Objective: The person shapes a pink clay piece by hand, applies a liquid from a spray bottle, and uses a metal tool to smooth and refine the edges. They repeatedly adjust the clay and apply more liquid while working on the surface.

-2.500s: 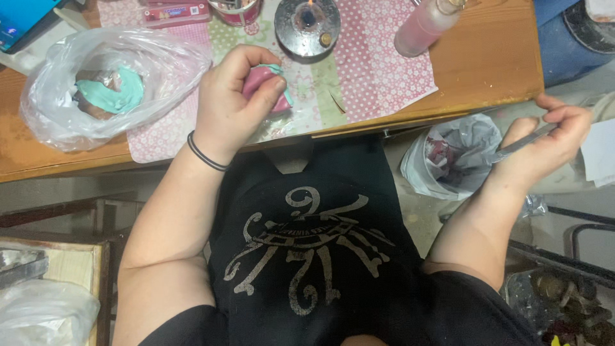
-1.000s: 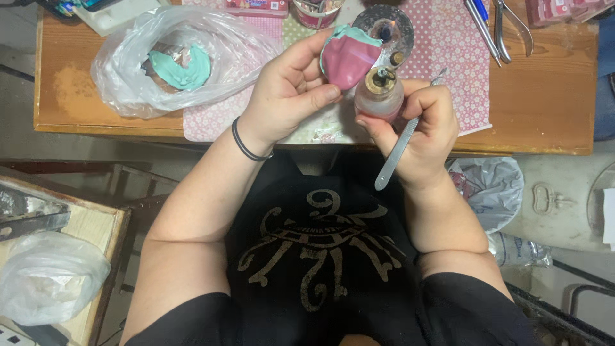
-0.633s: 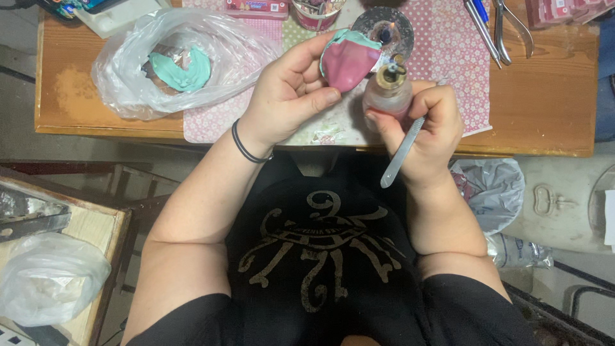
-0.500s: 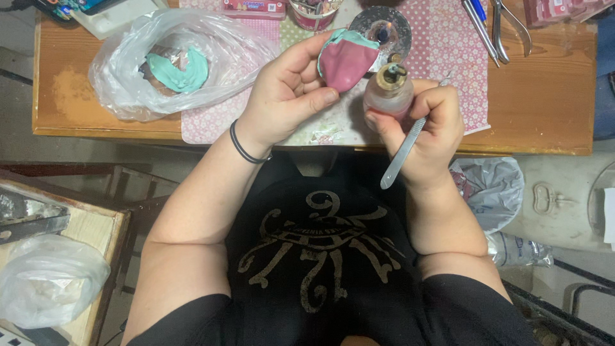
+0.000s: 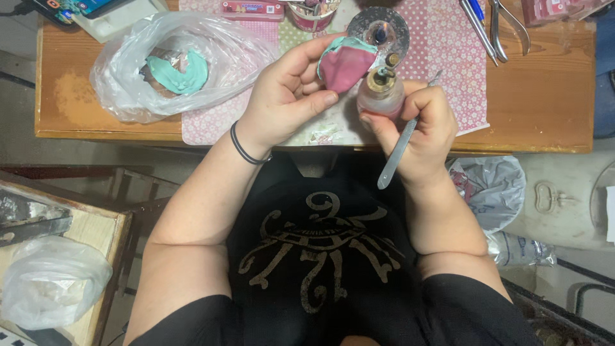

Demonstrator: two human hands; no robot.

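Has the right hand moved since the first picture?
Yes. The right hand came in from beyond the table's right end to above its front edge, beside the left hand.

Top edge cuts off the pliers, the red tin, the cup and the phone in the corner. The left hand covers the underside of the pink lump; the right hand hides the lower part of the small bottle and the middle of the metal tool. What's in the plastic bag under the teal piece is too blurred to tell.
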